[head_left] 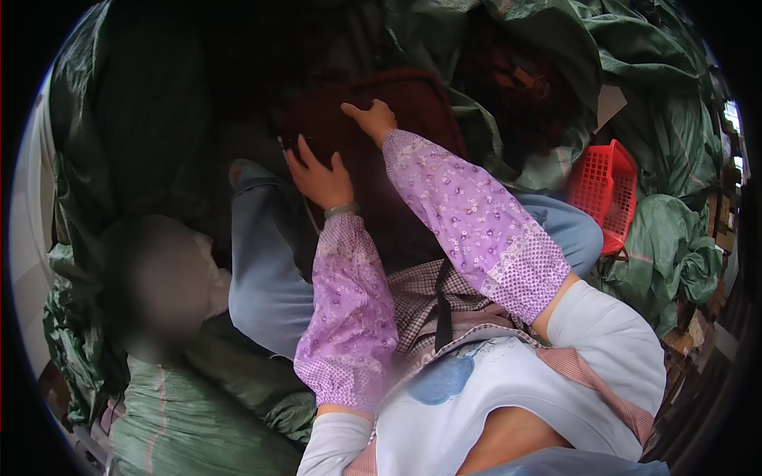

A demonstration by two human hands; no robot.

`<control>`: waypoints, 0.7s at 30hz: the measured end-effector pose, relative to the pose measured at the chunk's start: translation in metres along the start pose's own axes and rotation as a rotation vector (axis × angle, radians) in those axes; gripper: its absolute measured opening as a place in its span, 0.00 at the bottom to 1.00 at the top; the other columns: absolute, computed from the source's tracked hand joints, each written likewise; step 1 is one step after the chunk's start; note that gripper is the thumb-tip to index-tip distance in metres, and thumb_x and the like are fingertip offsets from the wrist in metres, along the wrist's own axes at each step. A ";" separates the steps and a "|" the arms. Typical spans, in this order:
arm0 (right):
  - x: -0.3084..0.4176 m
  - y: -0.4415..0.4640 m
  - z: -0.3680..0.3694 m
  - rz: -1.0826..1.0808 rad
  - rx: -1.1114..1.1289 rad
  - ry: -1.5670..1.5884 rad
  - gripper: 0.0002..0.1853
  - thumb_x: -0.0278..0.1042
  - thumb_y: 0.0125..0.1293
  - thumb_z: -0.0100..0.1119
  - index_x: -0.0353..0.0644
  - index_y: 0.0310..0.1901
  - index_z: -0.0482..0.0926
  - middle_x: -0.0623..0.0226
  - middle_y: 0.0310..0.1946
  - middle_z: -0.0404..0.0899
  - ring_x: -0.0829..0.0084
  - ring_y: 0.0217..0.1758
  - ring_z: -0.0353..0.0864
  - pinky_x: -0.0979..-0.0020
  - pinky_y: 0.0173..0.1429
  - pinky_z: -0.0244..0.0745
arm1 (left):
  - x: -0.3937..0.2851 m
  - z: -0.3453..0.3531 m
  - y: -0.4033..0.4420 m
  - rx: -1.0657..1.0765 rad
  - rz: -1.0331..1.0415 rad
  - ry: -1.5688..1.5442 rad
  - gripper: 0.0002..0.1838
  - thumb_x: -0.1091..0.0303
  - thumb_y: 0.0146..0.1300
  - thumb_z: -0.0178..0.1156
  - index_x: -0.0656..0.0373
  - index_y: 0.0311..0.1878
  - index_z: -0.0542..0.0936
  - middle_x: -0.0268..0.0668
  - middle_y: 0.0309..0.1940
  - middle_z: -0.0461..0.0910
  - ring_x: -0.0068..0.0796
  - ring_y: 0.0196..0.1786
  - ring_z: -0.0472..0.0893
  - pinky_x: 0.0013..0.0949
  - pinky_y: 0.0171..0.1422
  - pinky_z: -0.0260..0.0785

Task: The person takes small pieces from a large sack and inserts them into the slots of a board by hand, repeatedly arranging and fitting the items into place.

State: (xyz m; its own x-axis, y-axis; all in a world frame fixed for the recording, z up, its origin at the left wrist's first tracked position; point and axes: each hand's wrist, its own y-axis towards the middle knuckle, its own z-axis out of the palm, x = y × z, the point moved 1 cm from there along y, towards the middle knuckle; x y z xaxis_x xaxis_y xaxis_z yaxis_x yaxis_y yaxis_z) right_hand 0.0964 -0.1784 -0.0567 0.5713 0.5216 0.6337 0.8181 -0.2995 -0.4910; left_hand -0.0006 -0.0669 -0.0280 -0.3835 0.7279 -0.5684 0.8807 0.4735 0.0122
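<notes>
Left hand and right hand are spread, unloaded; upper-centre red container, apparently stiff, is best gripped by its rim.

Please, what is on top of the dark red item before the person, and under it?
The right hand shows over the dark red item, the left hand near its left side; contact is unclear. What lies under is covered by the item itself and shadow.

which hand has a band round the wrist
The bare left hand, the lower one in view: a narrow dark band sits between it and its purple floral fabric sleeve. The bare right hand shows no band.
</notes>
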 end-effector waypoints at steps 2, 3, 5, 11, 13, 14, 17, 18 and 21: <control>-0.002 0.005 -0.002 0.008 0.010 0.017 0.45 0.58 0.43 0.63 0.32 0.57 0.62 0.48 0.53 0.67 0.56 0.58 0.66 0.64 0.61 0.61 | -0.008 0.012 0.022 0.019 0.203 0.056 0.32 0.57 0.57 0.53 0.41 0.65 0.54 0.41 0.66 0.46 0.47 0.66 0.51 0.56 0.59 0.53; -0.002 0.003 -0.003 0.016 0.017 0.027 0.46 0.58 0.42 0.64 0.31 0.57 0.61 0.48 0.54 0.67 0.56 0.58 0.65 0.64 0.61 0.61 | -0.005 0.023 0.025 0.113 0.212 0.136 0.31 0.56 0.59 0.50 0.39 0.65 0.53 0.39 0.67 0.45 0.46 0.67 0.50 0.57 0.60 0.51; 0.002 -0.004 0.000 -0.005 -0.009 -0.019 0.46 0.57 0.41 0.65 0.31 0.57 0.62 0.48 0.54 0.66 0.56 0.59 0.65 0.64 0.61 0.61 | 0.000 0.042 0.029 0.292 0.238 0.295 0.29 0.53 0.62 0.45 0.37 0.66 0.51 0.34 0.68 0.43 0.45 0.68 0.47 0.60 0.62 0.48; 0.003 0.007 -0.001 0.023 0.092 0.169 0.43 0.51 0.42 0.65 0.31 0.56 0.63 0.47 0.55 0.65 0.55 0.59 0.65 0.64 0.61 0.62 | 0.007 0.047 0.026 0.267 0.236 0.249 0.26 0.50 0.64 0.37 0.34 0.66 0.48 0.31 0.68 0.41 0.43 0.68 0.46 0.60 0.63 0.45; 0.003 0.001 -0.001 0.039 0.050 0.179 0.42 0.49 0.43 0.65 0.29 0.56 0.63 0.46 0.54 0.66 0.55 0.59 0.65 0.65 0.61 0.62 | 0.007 0.048 0.025 0.272 0.248 0.265 0.27 0.51 0.64 0.39 0.34 0.66 0.48 0.31 0.68 0.42 0.43 0.68 0.46 0.61 0.63 0.45; 0.006 -0.006 0.000 0.037 -0.017 0.151 0.41 0.48 0.43 0.66 0.28 0.55 0.63 0.45 0.53 0.66 0.55 0.59 0.65 0.65 0.61 0.62 | 0.006 0.048 0.025 0.271 0.256 0.273 0.27 0.52 0.64 0.41 0.34 0.66 0.49 0.31 0.68 0.43 0.43 0.69 0.45 0.61 0.63 0.45; 0.000 -0.017 0.002 0.093 -0.192 0.226 0.39 0.44 0.42 0.67 0.26 0.53 0.65 0.44 0.51 0.68 0.55 0.57 0.67 0.65 0.59 0.63 | 0.002 0.042 0.028 0.374 0.293 0.349 0.27 0.52 0.64 0.40 0.33 0.66 0.48 0.29 0.68 0.42 0.42 0.69 0.45 0.62 0.63 0.45; -0.004 -0.019 0.001 0.125 -0.249 0.275 0.37 0.43 0.42 0.67 0.26 0.52 0.66 0.44 0.50 0.69 0.55 0.56 0.68 0.65 0.58 0.64 | 0.001 0.042 0.029 0.366 0.282 0.360 0.27 0.52 0.64 0.40 0.33 0.66 0.48 0.29 0.68 0.41 0.42 0.69 0.45 0.62 0.63 0.45; -0.029 -0.001 -0.003 0.245 -0.461 0.595 0.35 0.42 0.43 0.65 0.28 0.51 0.68 0.43 0.49 0.69 0.53 0.56 0.67 0.64 0.59 0.63 | -0.005 0.045 0.024 0.360 0.267 0.381 0.27 0.52 0.64 0.39 0.32 0.66 0.48 0.28 0.68 0.41 0.41 0.69 0.44 0.62 0.63 0.44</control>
State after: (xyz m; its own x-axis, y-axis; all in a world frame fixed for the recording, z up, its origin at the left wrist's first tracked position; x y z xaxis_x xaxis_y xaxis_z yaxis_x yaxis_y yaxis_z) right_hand 0.0788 -0.1953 -0.0730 0.5720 -0.0779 0.8165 0.5352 -0.7190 -0.4435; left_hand 0.0349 -0.0819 -0.0619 -0.1500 0.9573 -0.2471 0.9740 0.1000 -0.2035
